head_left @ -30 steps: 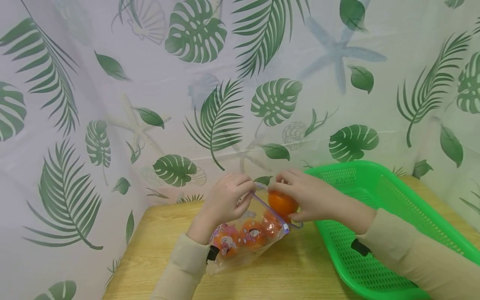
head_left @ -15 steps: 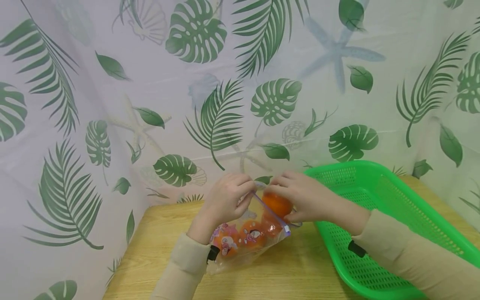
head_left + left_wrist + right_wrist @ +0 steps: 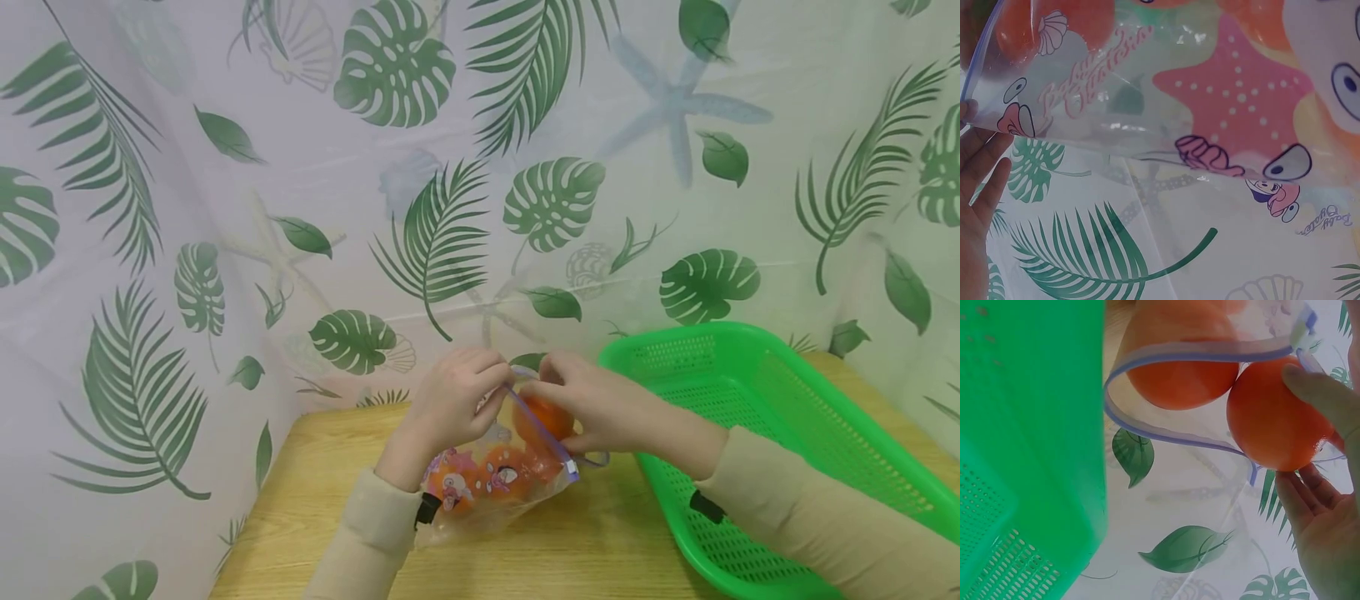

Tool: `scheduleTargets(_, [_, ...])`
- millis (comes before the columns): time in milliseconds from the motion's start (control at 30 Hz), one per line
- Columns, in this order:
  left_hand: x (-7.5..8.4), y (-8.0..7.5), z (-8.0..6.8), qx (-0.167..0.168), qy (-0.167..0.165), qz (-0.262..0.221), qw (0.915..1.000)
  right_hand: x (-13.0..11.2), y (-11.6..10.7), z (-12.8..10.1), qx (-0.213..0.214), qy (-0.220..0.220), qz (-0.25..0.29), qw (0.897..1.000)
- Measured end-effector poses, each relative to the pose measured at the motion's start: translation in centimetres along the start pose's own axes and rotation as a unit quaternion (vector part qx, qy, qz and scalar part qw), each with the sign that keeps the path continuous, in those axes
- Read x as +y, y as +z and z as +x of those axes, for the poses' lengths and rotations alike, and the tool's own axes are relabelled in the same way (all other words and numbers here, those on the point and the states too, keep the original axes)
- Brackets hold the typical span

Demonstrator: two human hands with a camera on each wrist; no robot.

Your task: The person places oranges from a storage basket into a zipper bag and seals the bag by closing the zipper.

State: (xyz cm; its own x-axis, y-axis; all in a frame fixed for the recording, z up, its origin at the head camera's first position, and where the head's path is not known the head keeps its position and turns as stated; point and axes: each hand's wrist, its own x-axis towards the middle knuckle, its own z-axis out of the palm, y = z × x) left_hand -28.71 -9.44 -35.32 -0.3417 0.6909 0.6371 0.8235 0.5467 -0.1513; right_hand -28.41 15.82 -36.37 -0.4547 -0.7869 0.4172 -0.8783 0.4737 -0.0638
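Observation:
A clear zip bag with cartoon prints and a purple zip edge lies on the table, several oranges inside it. My left hand pinches the bag's upper edge at the mouth; in the left wrist view, fingers show beside that edge. With thumb and fingers, my right hand grips another orange in the bag's open mouth. In the right wrist view this orange touches or overlaps one inside the bag, and the purple zip edge loops wide around the opening.
A large green plastic basket with perforated walls stands right of the bag, under my right forearm. The wooden table meets a leaf-printed sheet at the back and sides.
My right hand has moved left and slightly down, bringing the orange from above the zip edge into the bag's mouth. The left hand stays at the same place on the bag's edge.

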Motion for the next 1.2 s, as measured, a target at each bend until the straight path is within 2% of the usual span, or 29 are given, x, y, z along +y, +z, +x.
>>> scheduleTargets(333, [-0.1, -0.1, -0.1, 0.007, 0.004, 0.005, 1.0000, 0.0, 0.3, 0.1, 0.021, -0.007, -0.024, 0.999])
scheduleTargets(567, [-0.2, -0.1, 0.0, 0.006, 0.003, 0.007, 1.0000, 0.2, 0.5, -0.1, 0.050, -0.023, -0.020, 0.998])
scheduleTargets(900, [-0.3, -0.6, -0.2, 0.007, -0.003, 0.010, 0.9999, 0.8, 0.7, -0.8, 0.063, -0.045, -0.022, 0.997])
scheduleTargets(1067, [-0.4, -0.7, -0.3, 0.003, -0.004, 0.011, 0.9999, 1.2, 0.4, -1.8, 0.058, -0.044, -0.041, 0.996])
scheduleTargets(1200, [-0.5, -0.8, -0.2, 0.002, -0.003, 0.013, 0.9999, 1.5, 0.1, -2.6, 0.040, -0.027, -0.049, 0.998])
